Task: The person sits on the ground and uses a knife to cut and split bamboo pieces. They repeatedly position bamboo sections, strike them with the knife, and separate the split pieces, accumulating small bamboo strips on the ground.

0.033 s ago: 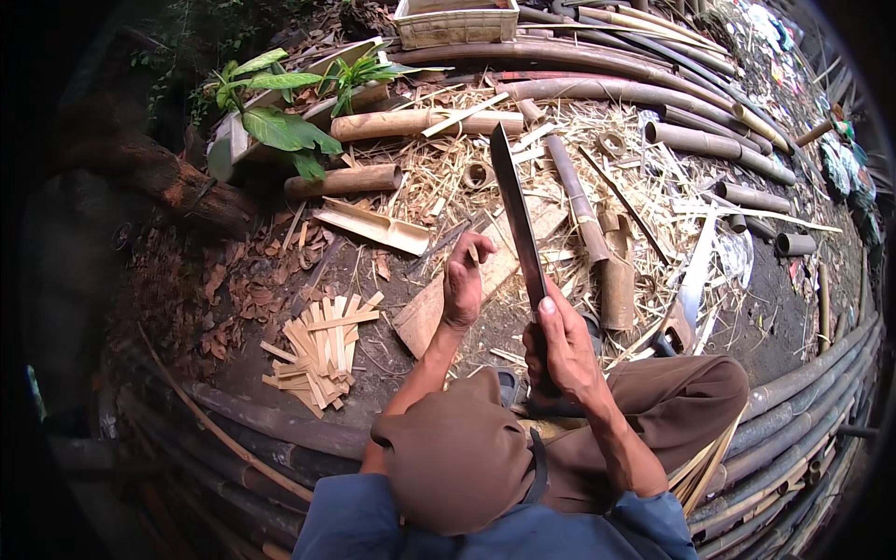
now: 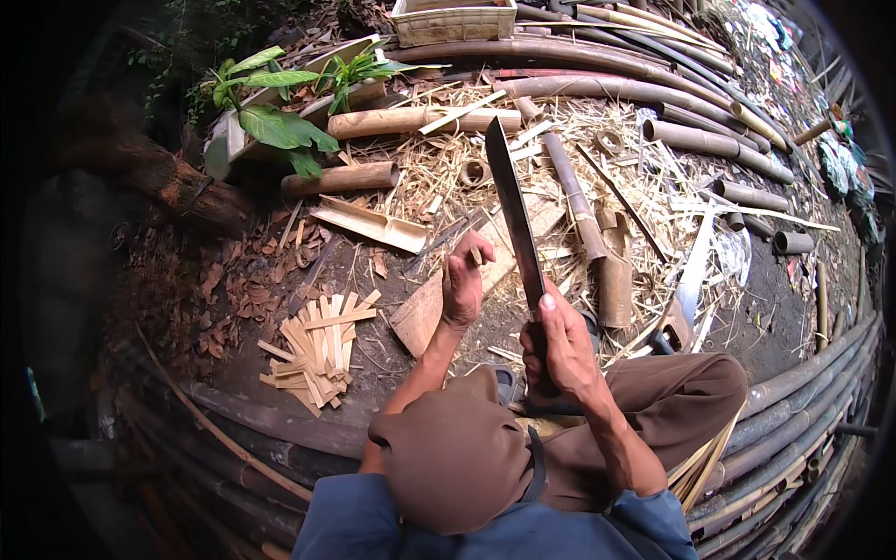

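My right hand (image 2: 563,350) is closed round the handle of a machete (image 2: 516,210). The long dark blade points up and away, tilted slightly left. Left of the blade is my left hand (image 2: 463,285), raised with its fingers curled in. Something small may be between those fingers, but I cannot make it out. Beyond and below both hands, a flat wooden board (image 2: 420,322) lies aslant on the ground. A pile of short, pale split bamboo strips (image 2: 315,350) rests to the left of my left forearm.
A handsaw (image 2: 691,285) lies at the right, near my knee. Upright by the board stands a cut bamboo section (image 2: 615,291). Shavings (image 2: 569,121) cover the ground ahead. Long bamboo poles (image 2: 597,89) run across the back, below a pale crate (image 2: 455,23). More poles (image 2: 271,420) curve around me.
The view has shifted very slightly, and the machete's tip is a touch higher and further left. Both hands keep their pose.
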Demonstrator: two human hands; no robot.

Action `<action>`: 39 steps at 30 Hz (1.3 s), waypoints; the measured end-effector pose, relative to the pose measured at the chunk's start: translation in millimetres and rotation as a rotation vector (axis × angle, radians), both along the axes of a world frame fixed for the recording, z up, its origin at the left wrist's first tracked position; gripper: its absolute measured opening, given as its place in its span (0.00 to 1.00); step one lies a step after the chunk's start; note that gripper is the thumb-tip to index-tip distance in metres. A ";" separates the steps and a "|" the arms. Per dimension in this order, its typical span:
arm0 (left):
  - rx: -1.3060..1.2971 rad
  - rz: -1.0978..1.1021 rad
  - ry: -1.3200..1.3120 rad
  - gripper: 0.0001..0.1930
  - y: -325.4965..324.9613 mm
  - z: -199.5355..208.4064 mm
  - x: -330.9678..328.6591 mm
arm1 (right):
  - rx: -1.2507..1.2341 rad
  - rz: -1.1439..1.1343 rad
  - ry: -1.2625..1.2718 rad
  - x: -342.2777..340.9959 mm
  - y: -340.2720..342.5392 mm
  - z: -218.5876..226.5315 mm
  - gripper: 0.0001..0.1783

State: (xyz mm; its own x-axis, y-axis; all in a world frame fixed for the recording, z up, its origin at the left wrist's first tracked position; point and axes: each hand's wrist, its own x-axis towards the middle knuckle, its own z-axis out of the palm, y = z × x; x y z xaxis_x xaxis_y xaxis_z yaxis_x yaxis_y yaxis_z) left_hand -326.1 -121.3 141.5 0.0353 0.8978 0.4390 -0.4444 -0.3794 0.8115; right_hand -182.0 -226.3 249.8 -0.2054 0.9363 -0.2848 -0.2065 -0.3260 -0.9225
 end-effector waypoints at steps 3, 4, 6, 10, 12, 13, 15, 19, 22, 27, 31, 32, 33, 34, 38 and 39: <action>-0.027 -0.031 0.128 0.29 -5.8 -10.5 2.7 | -0.077 -0.025 0.034 -1.4 -1.8 11.2 0.30; -0.024 -0.039 0.168 0.29 -7.3 -14.4 2.2 | -0.102 -0.014 0.041 -1.4 -1.5 17.6 0.29; -0.048 -0.058 0.169 0.29 -9.0 -16.5 3.1 | -0.130 0.010 0.071 -1.4 -1.7 19.0 0.27; -0.108 -0.101 0.166 0.29 -12.9 -6.1 5.7 | -0.158 0.035 0.098 -4.4 1.0 20.2 0.25; -0.115 -0.116 0.170 0.29 -9.9 -6.2 3.9 | -0.161 0.038 0.099 -5.0 2.2 20.2 0.25; -0.119 -0.121 0.164 0.29 -10.1 -7.3 4.6 | -0.161 0.034 0.094 -4.4 1.9 19.4 0.25; -0.128 -0.130 0.152 0.29 -11.0 -9.2 5.3 | -0.168 0.037 0.089 -3.2 1.2 19.1 0.26; -0.130 -0.131 0.155 0.28 -11.3 -8.5 5.7 | -0.181 0.049 0.099 -1.4 -0.3 21.6 0.29; -0.139 -0.128 0.159 0.28 -12.9 -7.4 6.0 | -0.188 0.049 0.099 -1.4 -1.3 22.0 0.29; -0.138 -0.141 0.145 0.28 -12.8 -11.5 7.3 | -0.153 0.037 0.068 -1.5 -2.2 20.0 0.27; -0.129 -0.128 0.133 0.29 -13.8 -4.1 1.2 | -0.013 0.031 -0.025 -7.5 -2.0 19.0 0.26; -0.135 -0.154 0.124 0.28 -14.6 5.4 6.9 | 0.025 0.014 -0.071 -6.2 -3.3 17.6 0.26; -0.140 -0.179 0.115 0.28 -14.9 9.4 12.2 | 0.058 -0.018 -0.135 -6.2 -4.4 14.0 0.25; -0.133 -0.160 0.062 0.28 -16.5 10.0 14.3 | 0.101 -0.030 -0.187 -10.3 -5.1 12.1 0.25; -0.120 -0.152 0.061 0.28 -13.8 10.6 14.5 | 0.161 -0.048 -0.323 -9.9 -4.9 25.6 0.24; -0.090 -0.144 0.072 0.28 -12.8 15.9 16.1 | 0.179 -0.055 -0.343 -9.6 -5.8 27.7 0.24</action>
State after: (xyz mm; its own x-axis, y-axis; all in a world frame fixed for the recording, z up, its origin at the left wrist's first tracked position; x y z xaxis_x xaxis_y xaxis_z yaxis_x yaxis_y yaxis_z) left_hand -310.0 -134.1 157.4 0.1943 0.9169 0.3485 -0.4283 -0.2403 0.8711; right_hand -191.5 -232.1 277.5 -0.0745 0.9845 -0.1590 0.1111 -0.1503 -0.9824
